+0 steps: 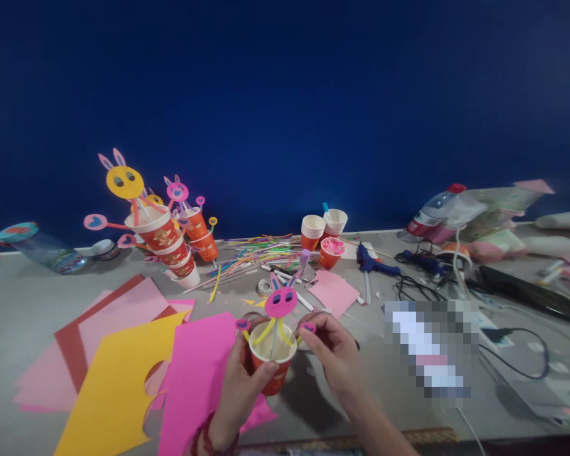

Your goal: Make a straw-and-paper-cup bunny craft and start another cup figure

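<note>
My left hand [247,373] is wrapped round a red paper cup [272,380], its thumb over the near rim. A pink rabbit face [281,302] with long ears stands above the cup on a thin stick [274,342]. Two yellow pipe cleaners [265,332] bend out over the rim as arms, each ending in a small pink disc. Thumb and fingers of my right hand [333,348] pinch the disc [308,327] at the right arm's end, beside the cup.
Stacked rabbit cups [164,237] stand back left. Coloured paper sheets [118,367] cover the table's left front. Loose pipe cleaners [251,250], a cup of pink pieces [333,252], a blue glue gun [375,263] and a bottle [432,212] lie farther back. Cables [513,342] run along the right.
</note>
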A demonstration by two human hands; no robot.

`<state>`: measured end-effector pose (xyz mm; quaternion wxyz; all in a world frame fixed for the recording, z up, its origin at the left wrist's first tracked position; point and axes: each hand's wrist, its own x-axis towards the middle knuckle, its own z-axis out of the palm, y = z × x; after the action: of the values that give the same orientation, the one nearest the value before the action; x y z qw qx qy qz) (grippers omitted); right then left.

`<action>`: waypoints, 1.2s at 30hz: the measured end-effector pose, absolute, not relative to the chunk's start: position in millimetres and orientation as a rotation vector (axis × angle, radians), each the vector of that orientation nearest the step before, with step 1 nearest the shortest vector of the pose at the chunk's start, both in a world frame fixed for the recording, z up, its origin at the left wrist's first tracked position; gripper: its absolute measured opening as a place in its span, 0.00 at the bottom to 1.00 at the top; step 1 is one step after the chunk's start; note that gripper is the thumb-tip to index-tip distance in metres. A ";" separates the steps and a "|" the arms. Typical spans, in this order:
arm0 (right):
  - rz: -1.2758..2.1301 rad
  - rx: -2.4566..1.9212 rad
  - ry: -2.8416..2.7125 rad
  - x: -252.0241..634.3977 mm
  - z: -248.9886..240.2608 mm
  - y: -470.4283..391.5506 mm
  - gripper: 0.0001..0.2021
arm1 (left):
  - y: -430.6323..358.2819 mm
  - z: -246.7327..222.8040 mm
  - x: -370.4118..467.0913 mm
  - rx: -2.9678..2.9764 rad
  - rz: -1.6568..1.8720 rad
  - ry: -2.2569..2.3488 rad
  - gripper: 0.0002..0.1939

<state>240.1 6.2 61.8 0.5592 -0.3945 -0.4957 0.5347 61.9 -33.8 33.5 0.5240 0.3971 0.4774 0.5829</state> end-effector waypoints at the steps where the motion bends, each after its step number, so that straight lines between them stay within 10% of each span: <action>1: 1.258 -0.934 -1.176 239.8 61.8 6.2 0.10 | -33.3 33.1 61.8 0.951 1.393 1.145 0.30; 30: 1.135 -1.088 -1.248 236.5 54.2 6.9 0.12 | -30.5 26.3 65.7 0.868 1.374 1.129 0.31; 36: 1.381 -0.982 -1.260 230.2 39.5 0.2 0.27 | -28.3 23.6 64.6 0.906 1.393 1.200 0.27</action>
<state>230.2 0.2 39.5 0.4927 -0.4046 -0.5194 0.5690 64.6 -28.3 23.6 0.5190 0.3779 0.5003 0.5809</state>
